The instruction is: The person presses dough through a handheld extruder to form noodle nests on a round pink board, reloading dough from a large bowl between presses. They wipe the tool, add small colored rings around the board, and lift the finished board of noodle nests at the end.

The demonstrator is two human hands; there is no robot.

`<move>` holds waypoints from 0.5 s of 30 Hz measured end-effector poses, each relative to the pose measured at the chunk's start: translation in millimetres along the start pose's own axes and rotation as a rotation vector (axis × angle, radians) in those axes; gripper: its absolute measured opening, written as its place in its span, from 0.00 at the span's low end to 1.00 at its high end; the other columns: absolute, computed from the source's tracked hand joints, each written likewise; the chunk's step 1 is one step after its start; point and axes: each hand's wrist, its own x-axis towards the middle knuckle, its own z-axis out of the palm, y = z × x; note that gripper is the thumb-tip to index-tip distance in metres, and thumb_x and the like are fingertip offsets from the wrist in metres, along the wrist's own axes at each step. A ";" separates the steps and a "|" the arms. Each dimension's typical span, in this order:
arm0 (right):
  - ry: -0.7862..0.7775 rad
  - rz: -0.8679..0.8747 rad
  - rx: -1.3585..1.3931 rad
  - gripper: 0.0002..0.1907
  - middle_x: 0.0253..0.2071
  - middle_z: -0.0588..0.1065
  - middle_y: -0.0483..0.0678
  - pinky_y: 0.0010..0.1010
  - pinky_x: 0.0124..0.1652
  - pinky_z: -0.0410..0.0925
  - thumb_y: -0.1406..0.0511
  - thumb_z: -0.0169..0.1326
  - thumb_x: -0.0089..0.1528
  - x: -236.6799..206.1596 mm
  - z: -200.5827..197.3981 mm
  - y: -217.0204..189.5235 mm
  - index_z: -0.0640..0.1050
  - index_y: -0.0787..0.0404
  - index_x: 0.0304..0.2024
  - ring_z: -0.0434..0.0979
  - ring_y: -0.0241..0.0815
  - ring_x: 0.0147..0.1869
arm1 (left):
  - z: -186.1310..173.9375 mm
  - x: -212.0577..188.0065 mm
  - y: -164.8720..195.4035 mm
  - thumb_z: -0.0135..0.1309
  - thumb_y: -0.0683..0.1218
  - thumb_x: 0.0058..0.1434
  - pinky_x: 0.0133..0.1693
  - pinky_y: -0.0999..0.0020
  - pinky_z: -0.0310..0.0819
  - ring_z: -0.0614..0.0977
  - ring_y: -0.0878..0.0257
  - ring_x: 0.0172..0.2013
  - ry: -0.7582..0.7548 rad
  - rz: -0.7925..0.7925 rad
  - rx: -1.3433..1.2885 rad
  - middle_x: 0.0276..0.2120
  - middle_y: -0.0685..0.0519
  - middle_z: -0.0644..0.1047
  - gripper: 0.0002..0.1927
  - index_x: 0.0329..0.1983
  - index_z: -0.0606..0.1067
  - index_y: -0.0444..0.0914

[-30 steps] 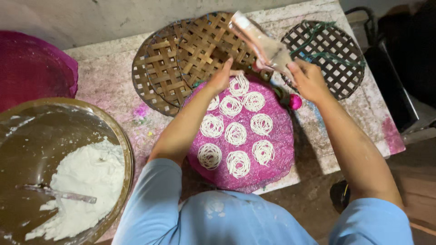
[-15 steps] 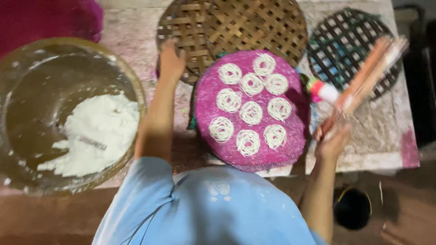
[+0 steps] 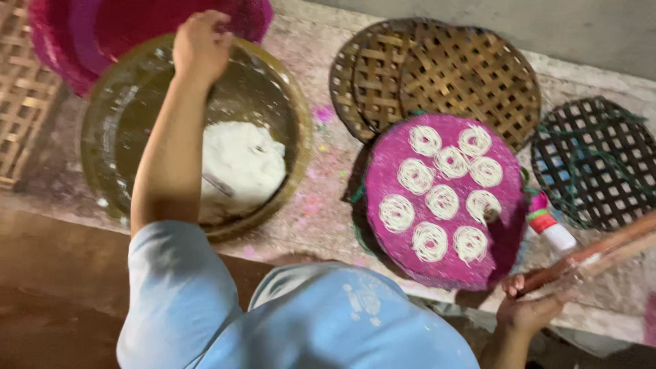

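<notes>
My left hand point(image 3: 201, 42) reaches across the big brass bowl point(image 3: 298, 140) and curls its fingers on the rim of a pink woven tray point(image 3: 102, 31) at the top left. In the bowl lies a lump of white dough point(image 3: 242, 160) with a metal utensil stuck in it. My right hand point(image 3: 529, 307), at the lower right, grips a long wooden press point(image 3: 594, 254) that points up to the right. Between the hands sits a round pink mat point(image 3: 383, 171) with several white noodle coils point(image 3: 443, 201) on it.
Two brown woven bamboo mats point(image 3: 451, 68) overlap behind the pink mat. A dark lattice mat point(image 3: 594, 160) lies at the right, with a small white bottle point(image 3: 552, 231) beside it. More bamboo weave point(image 3: 20, 102) shows at the left edge. The stone counter's front edge runs below.
My left hand has moved from the bamboo mats across to the pink tray behind the bowl. My right hand has pulled the press down to the counter's front right. The view has swung left.
</notes>
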 end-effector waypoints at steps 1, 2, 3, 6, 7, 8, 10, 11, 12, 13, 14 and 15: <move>0.017 -0.011 -0.004 0.38 0.31 0.65 0.45 0.27 0.28 0.57 0.32 0.38 0.70 -4.8 6.2 3.4 0.68 0.58 0.51 0.63 0.37 0.29 | -11.1 11.7 -26.3 0.62 0.46 0.60 0.45 0.53 0.75 0.82 0.46 0.44 0.060 -0.003 0.026 0.45 0.44 0.80 0.15 0.51 0.81 0.41; 0.035 -0.024 -0.007 0.39 0.33 0.66 0.45 0.27 0.28 0.57 0.31 0.38 0.69 -9.2 14.3 8.5 0.69 0.57 0.54 0.63 0.37 0.29 | -22.1 23.7 -52.9 0.63 0.46 0.58 0.45 0.53 0.76 0.82 0.46 0.43 0.132 -0.026 0.075 0.43 0.44 0.81 0.14 0.48 0.82 0.41; 0.041 -0.017 0.026 0.39 0.30 0.64 0.45 0.27 0.28 0.57 0.31 0.37 0.70 -14.3 26.3 10.2 0.68 0.58 0.50 0.63 0.37 0.28 | -33.9 31.6 -78.6 0.64 0.47 0.56 0.44 0.54 0.76 0.83 0.47 0.42 0.202 -0.049 0.123 0.41 0.45 0.82 0.13 0.45 0.83 0.41; 0.106 -0.062 -0.055 0.39 0.25 0.60 0.46 0.28 0.27 0.56 0.30 0.35 0.73 -40.4 68.5 13.3 0.66 0.59 0.47 0.60 0.38 0.25 | -67.6 42.8 -142.9 0.66 0.57 0.55 0.43 0.54 0.76 0.83 0.46 0.42 0.185 -0.259 0.274 0.39 0.41 0.81 0.21 0.41 0.82 0.36; 0.141 -0.130 -0.196 0.39 0.27 0.60 0.47 0.30 0.28 0.55 0.30 0.36 0.73 -53.0 82.5 13.6 0.67 0.58 0.52 0.58 0.39 0.25 | -75.8 45.5 -161.3 0.67 0.60 0.54 0.43 0.54 0.76 0.83 0.46 0.42 0.094 -0.362 0.349 0.39 0.39 0.81 0.24 0.40 0.81 0.35; 0.177 -0.198 -0.337 0.40 0.28 0.59 0.48 0.31 0.28 0.54 0.30 0.38 0.73 -61.4 96.9 14.7 0.67 0.58 0.57 0.56 0.40 0.25 | -82.7 48.5 -176.9 0.68 0.63 0.54 0.42 0.54 0.76 0.82 0.45 0.41 -0.011 -0.447 0.419 0.38 0.38 0.81 0.28 0.38 0.81 0.33; 0.183 -0.169 -0.336 0.36 0.29 0.58 0.46 0.30 0.28 0.52 0.32 0.36 0.72 -72.3 121.6 19.1 0.68 0.50 0.63 0.53 0.39 0.25 | -91.8 53.3 -198.9 0.68 0.70 0.53 0.44 0.54 0.76 0.83 0.45 0.43 -0.202 -0.576 0.461 0.39 0.36 0.81 0.37 0.39 0.79 0.30; 0.190 -0.156 -0.340 0.36 0.30 0.58 0.45 0.29 0.28 0.51 0.33 0.36 0.72 -78.0 129.9 21.1 0.68 0.46 0.66 0.51 0.38 0.26 | -93.0 55.2 -205.5 0.68 0.73 0.53 0.47 0.55 0.75 0.83 0.45 0.44 -0.289 -0.651 0.442 0.40 0.35 0.81 0.42 0.42 0.78 0.28; 0.161 -0.122 -0.243 0.28 0.28 0.58 0.45 0.29 0.28 0.52 0.37 0.39 0.72 -80.1 137.1 23.8 0.67 0.50 0.55 0.53 0.38 0.26 | -93.0 56.6 -210.4 0.68 0.71 0.52 0.47 0.52 0.76 0.83 0.45 0.46 -0.308 -0.758 0.331 0.41 0.36 0.82 0.41 0.45 0.79 0.28; 0.137 -0.092 -0.148 0.23 0.27 0.58 0.45 0.28 0.28 0.53 0.42 0.41 0.72 -79.1 142.5 27.4 0.65 0.53 0.43 0.55 0.38 0.26 | -92.0 58.5 -213.9 0.68 0.69 0.51 0.48 0.48 0.78 0.84 0.45 0.48 -0.332 -0.861 0.216 0.43 0.37 0.82 0.40 0.48 0.80 0.29; 0.115 -0.066 -0.053 0.23 0.25 0.58 0.44 0.27 0.28 0.55 0.47 0.44 0.72 -80.4 145.5 28.8 0.64 0.56 0.32 0.56 0.38 0.26 | -89.5 59.7 -215.0 0.68 0.67 0.50 0.49 0.45 0.79 0.84 0.45 0.50 -0.359 -0.958 0.099 0.45 0.39 0.83 0.39 0.50 0.80 0.30; 0.127 -0.063 -0.017 0.22 0.24 0.58 0.44 0.28 0.28 0.54 0.49 0.43 0.73 -80.5 147.8 31.2 0.63 0.55 0.31 0.56 0.39 0.26 | -89.7 61.3 -216.3 0.69 0.70 0.48 0.48 0.47 0.78 0.83 0.45 0.49 -0.373 -0.796 0.276 0.46 0.37 0.81 0.43 0.52 0.78 0.31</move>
